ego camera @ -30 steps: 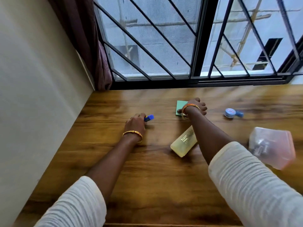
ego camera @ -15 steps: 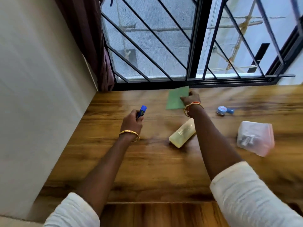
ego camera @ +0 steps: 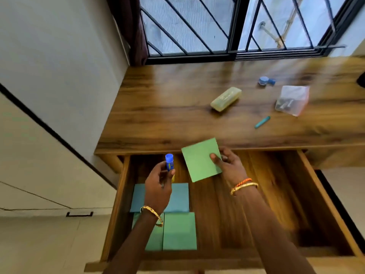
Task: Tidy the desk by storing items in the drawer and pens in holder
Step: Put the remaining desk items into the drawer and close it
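Both hands over the open wooden drawer [ego camera: 324, 194] (paper pads already inside): right hand [ego camera: 227, 167] pinches a square green paper pad [ego camera: 199, 161], left hand [ego camera: 158, 186] fingers curl round a blue-capped glue stick [ego camera: 169, 161], upright.

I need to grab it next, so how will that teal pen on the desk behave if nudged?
The teal pen looks slim and round, so it probably rolls easily. It lies free on the glossy desk, likely sliding too. Probably light and stiff.
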